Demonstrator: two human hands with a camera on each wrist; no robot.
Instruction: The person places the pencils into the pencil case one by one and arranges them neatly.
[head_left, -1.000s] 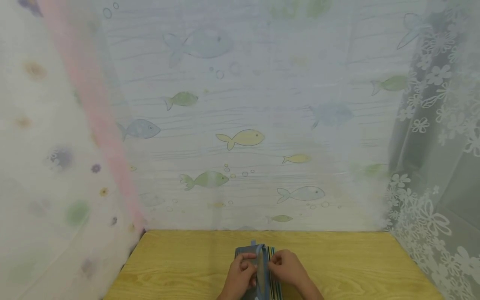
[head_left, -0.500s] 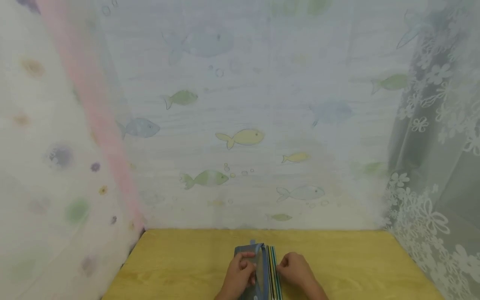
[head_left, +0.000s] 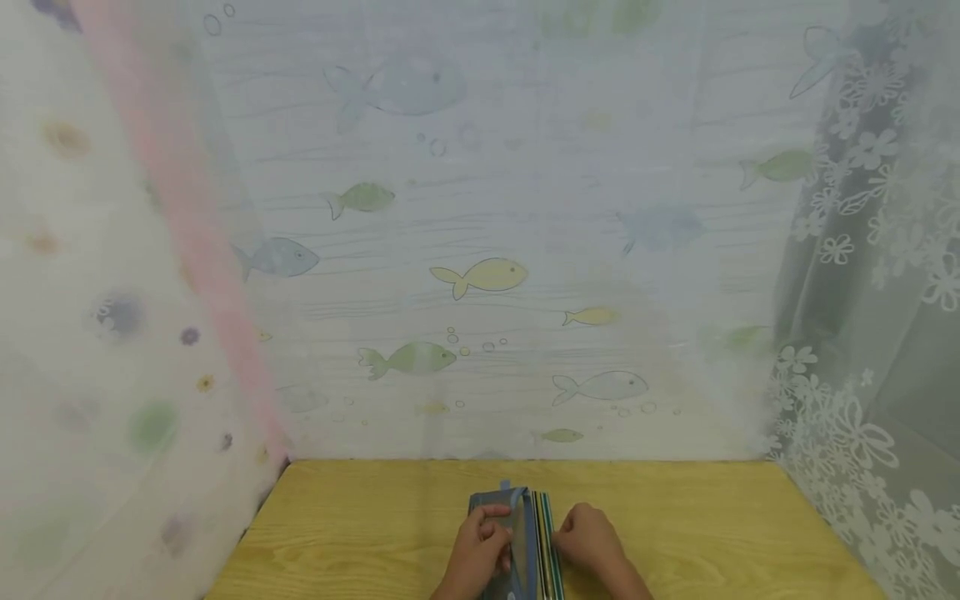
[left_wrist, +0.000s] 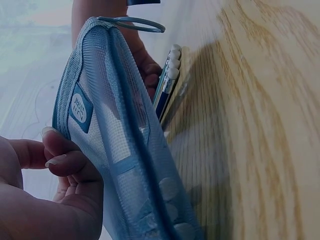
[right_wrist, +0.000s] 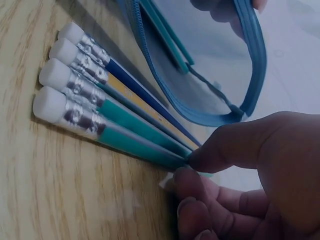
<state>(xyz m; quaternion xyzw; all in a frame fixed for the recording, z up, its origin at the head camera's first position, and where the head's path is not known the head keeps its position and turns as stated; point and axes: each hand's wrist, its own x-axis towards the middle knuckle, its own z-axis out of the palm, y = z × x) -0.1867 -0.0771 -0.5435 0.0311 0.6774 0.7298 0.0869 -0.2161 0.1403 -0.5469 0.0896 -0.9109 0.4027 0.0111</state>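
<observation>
A blue mesh zip pencil case (head_left: 531, 546) lies on the table before me, its zipped mouth gaping. My left hand (head_left: 474, 550) grips the case's left side with bent fingers, near a small label (left_wrist: 80, 107) in the left wrist view. Several pencils with white erasers, in blue, yellow and teal, lie in a row along the case's right side. Thumb and forefinger of my right hand (head_left: 592, 537) pinch the outermost teal pencil (right_wrist: 140, 145). Inside the open mouth shows a teal item (right_wrist: 165, 37); round white ends (left_wrist: 169, 189) show through the mesh.
The wood-grain table (head_left: 360, 533) reaches back to a pale curtain (head_left: 487, 208) printed with fish. Flower-patterned sheer curtains hang at the left and right. A loop strap (left_wrist: 140, 24) sticks out from the case's end.
My right hand has moved a little to the right, from the case's rim to the outer side of the pencil row. The left hand and the case stay almost where they were.
</observation>
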